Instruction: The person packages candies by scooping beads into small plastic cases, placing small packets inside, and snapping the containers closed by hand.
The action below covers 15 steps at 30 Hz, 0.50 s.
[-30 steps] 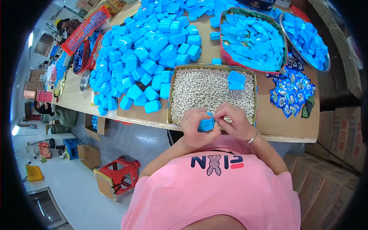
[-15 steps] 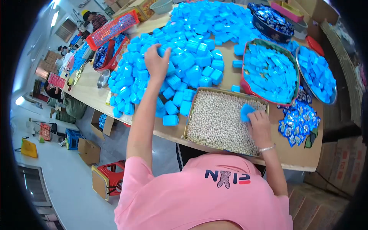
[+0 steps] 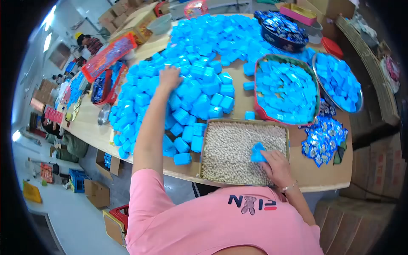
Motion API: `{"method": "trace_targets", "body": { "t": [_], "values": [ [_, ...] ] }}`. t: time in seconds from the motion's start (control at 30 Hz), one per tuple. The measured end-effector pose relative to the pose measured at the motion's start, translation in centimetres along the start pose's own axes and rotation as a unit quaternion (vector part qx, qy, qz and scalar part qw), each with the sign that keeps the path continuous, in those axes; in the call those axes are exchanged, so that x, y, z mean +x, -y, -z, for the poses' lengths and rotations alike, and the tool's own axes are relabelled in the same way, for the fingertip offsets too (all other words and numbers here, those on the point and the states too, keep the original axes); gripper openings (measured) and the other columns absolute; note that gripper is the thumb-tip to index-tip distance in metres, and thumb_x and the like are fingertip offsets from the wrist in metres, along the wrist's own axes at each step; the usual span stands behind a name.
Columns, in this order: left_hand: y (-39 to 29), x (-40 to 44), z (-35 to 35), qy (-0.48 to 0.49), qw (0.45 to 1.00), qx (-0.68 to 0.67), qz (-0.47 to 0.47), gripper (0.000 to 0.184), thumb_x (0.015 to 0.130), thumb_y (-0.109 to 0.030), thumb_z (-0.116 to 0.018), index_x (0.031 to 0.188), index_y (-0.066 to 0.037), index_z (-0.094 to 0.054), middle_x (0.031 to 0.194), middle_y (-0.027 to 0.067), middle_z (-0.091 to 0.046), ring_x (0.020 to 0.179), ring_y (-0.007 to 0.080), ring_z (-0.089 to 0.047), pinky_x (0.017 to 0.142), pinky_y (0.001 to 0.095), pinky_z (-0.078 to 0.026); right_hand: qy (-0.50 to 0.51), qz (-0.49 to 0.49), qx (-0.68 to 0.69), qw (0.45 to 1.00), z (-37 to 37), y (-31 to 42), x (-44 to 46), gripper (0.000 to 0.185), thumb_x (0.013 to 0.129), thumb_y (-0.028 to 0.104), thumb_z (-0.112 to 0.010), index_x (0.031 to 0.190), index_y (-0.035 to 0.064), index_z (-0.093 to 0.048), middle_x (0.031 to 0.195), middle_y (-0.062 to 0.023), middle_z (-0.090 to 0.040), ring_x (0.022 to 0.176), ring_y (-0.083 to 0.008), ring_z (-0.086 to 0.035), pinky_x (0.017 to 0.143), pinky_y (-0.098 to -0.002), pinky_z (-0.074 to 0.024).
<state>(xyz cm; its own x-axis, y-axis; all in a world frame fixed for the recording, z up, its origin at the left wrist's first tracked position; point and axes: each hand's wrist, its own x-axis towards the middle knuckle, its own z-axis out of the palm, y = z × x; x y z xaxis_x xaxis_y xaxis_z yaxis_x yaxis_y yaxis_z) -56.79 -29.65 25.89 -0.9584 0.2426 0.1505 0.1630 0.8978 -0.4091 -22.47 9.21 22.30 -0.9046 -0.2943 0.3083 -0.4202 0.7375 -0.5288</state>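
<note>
A large heap of small blue plastic boxes point(image 3: 199, 91) lies on the table. My left hand point(image 3: 170, 77) reaches onto the heap, fingers bent down among the boxes; their tips are hidden, so I cannot tell whether it grips one. In front of me stands a rectangular tray point(image 3: 203, 148) filled with small pale bean-like pieces point(image 3: 229, 146). Over the tray's right part, my right hand point(image 3: 278, 168) is closed on a small blue plastic box point(image 3: 257, 152), held at or just above the pieces.
A red-rimmed basin point(image 3: 256, 100) and a metal bowl point(image 3: 361, 100) hold more blue boxes. Blue foil packets point(image 3: 325, 140) lie at right, and a dark tin point(image 3: 282, 40) of packets stands behind. A red basket point(image 3: 108, 57) is at left; people are farther off.
My view has shifted. My left hand has gone down deeper onto the heap, with its fingers less visible. My right hand has moved left over the tray with its blue box.
</note>
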Motion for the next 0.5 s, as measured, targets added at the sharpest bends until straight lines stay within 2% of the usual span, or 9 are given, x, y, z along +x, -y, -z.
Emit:
{"method": "trace_targets", "body": {
  "t": [0.07, 0.13, 0.17, 0.23, 0.27, 0.3, 0.37, 0.43, 0.5],
  "values": [
    [-0.5, -0.3, 2.0, 0.039, 0.999, 0.008, 0.005, 0.04, 0.084, -0.043, -0.058, 0.115, -0.018, -0.06, 0.123, 0.0075, -0.058, 0.114, 0.0331, -0.05, 0.087, 0.0504, -0.042, 0.001, -0.042, 0.065, 0.997, 0.1, -0.3, -0.5, 0.035, 0.082, 0.01, -0.065, 0.115, 0.0018, -0.06, 0.097, -0.0112, -0.063, 0.08, -0.028, -0.057, 0.073, -0.0357, -0.0464],
    [-0.8, -1.6, 1.0, -0.151, 0.987, 0.013, -0.046, 0.038, 0.085, -0.041, -0.059, 0.114, -0.016, -0.061, 0.125, 0.0089, -0.057, 0.116, 0.0342, -0.048, 0.088, 0.0526, -0.041, 0.003, -0.091, 0.135, 0.987, 0.4, -0.6, -0.7, 0.036, 0.082, 0.01, -0.064, 0.117, 0.0014, -0.06, 0.098, -0.013, -0.064, 0.077, -0.0289, -0.059, 0.072, -0.035, -0.0469],
    [-2.4, -3.5, 3.4, -0.249, 0.966, -0.025, -0.063, 0.034, 0.085, -0.034, -0.062, 0.111, -0.012, -0.062, 0.117, 0.011, -0.061, 0.11, 0.0335, -0.052, 0.086, 0.0478, -0.043, 0.008, -0.106, 0.133, 0.985, 0.3, -0.8, -0.9, 0.036, 0.082, 0.01, -0.064, 0.117, 0.0014, -0.06, 0.098, -0.013, -0.064, 0.077, -0.0289, -0.059, 0.072, -0.035, -0.0469],
    [-6.4, -8.3, 6.3, -0.211, 0.936, -0.279, -0.044, 0.031, 0.082, -0.025, -0.066, 0.108, -0.008, -0.061, 0.107, 0.0107, -0.063, 0.098, 0.0275, -0.057, 0.08, 0.0385, -0.046, -0.039, -0.106, 0.225, 0.968, 0.1, -1.1, -1.0, 0.034, 0.082, 0.011, -0.064, 0.114, 0.0022, -0.061, 0.1, -0.013, -0.065, 0.076, -0.0286, -0.06, 0.07, -0.0343, -0.0473],
    [-9.4, -11.9, 8.3, -0.074, 0.856, -0.511, -0.032, 0.024, 0.082, -0.02, -0.066, 0.101, -0.006, -0.061, 0.102, 0.0081, -0.063, 0.086, 0.0232, -0.059, 0.072, 0.0314, -0.047, -0.037, -0.111, 0.227, 0.967, -0.1, -1.0, -0.7, 0.034, 0.082, 0.011, -0.064, 0.114, 0.0022, -0.061, 0.1, -0.013, -0.065, 0.076, -0.0286, -0.06, 0.07, -0.0343, -0.0473],
    [-12.2, -15.3, 8.2, 0.079, 0.756, -0.648, -0.045, 0.028, 0.085, -0.01, -0.062, 0.112, -0.007, -0.059, 0.093, 0.0016, -0.06, 0.074, 0.0091, -0.051, 0.065, 0.0233, -0.044, -0.04, -0.07, 0.204, 0.976, -0.4, -0.6, -0.2, 0.033, 0.081, 0.011, -0.064, 0.113, 0.0025, -0.061, 0.1, -0.0127, -0.064, 0.076, -0.0286, -0.06, 0.07, -0.0343, -0.0475],
    [-18.1, -22.5, 10.8, 0.226, 0.628, -0.741, -0.079, 0.048, 0.078, -0.009, -0.07, 0.123, -0.007, -0.055, 0.091, 0.0016, -0.06, 0.076, 0.01, -0.052, 0.066, 0.0224, -0.044, -0.039, 0.014, 0.164, 0.986, -0.8, 0.5, 0.3, 0.031, 0.081, 0.011, -0.065, 0.11, 0.0031, -0.061, 0.101, -0.0122, -0.064, 0.075, -0.0287, -0.06, 0.069, -0.0343, -0.0478],
    [-21.0, -26.0, 12.1, 0.207, 0.647, -0.726, -0.109, 0.051, 0.076, -0.009, -0.071, 0.123, -0.005, -0.052, 0.101, 0.0073, -0.061, 0.078, 0.014, -0.054, 0.068, 0.0255, -0.046, -0.027, 0.054, 0.151, 0.987, -0.7, 1.3, -0.2, 0.03, 0.08, 0.012, -0.065, 0.109, 0.0035, -0.061, 0.101, -0.012, -0.063, 0.074, -0.0287, -0.06, 0.068, -0.0344, -0.0479],
    [-21.3, -27.7, 11.0, 0.169, 0.646, -0.736, -0.108, 0.05, 0.076, -0.01, -0.071, 0.123, -0.003, -0.051, 0.102, 0.0095, -0.061, 0.077, 0.0162, -0.056, 0.068, 0.0281, -0.048, 0.051, -0.03, 0.112, 0.992, -0.1, 2.1, -0.9, 0.029, 0.079, 0.013, -0.067, 0.106, 0.0044, -0.061, 0.101, -0.0114, -0.063, 0.074, -0.0294, -0.06, 0.068, -0.036, -0.0483]
  ]
}}
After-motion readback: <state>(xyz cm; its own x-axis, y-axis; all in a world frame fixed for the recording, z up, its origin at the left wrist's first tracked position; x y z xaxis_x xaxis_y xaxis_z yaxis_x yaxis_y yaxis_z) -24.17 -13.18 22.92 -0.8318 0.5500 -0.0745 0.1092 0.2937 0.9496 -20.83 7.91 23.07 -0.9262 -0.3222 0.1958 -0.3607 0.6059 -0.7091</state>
